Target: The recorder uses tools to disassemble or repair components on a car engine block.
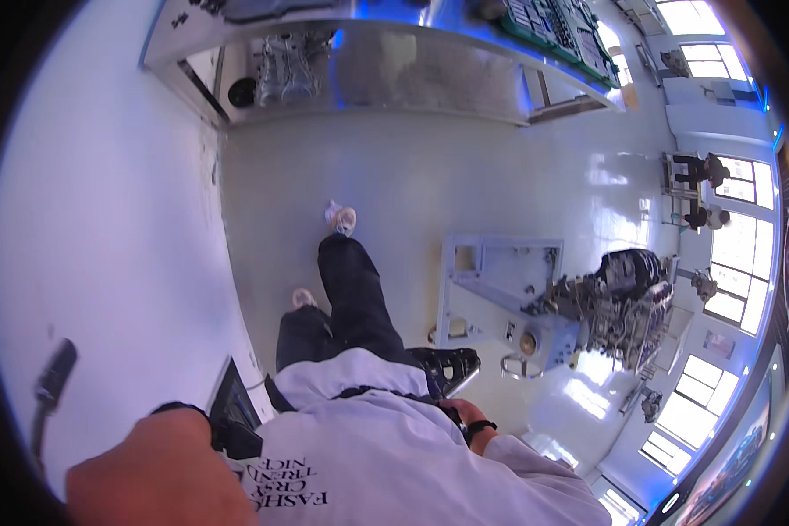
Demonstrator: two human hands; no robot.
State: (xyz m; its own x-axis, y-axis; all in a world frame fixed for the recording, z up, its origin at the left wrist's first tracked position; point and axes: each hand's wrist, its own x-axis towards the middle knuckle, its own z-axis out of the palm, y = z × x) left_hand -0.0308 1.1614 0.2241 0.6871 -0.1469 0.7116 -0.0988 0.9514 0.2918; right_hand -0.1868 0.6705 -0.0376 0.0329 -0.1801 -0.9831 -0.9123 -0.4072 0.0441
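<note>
My left arm comes in large and blurred at the lower left, and the skin nearest the lens, taken as my left hand [158, 469], shows no fingers. A black band [181, 407] and a dark strap-like thing [234, 432] lie beside it. At my right hip is my right hand [465, 410], with a black wristband [479, 427] on its wrist. Its fingers are hidden against dark material at my waist. Just beyond it sits a black part with openings and a bright metal edge [447, 366]; whether I hold it cannot be told.
Ahead stands a metal workbench [412, 74], with an engine casting [287, 70] on its lower shelf and a green tool case [557, 35] on top. A white wall [105, 202] runs along my left. To the right, an engine [627, 307] sits on a wheeled stand [491, 280]. People [706, 171] are far right.
</note>
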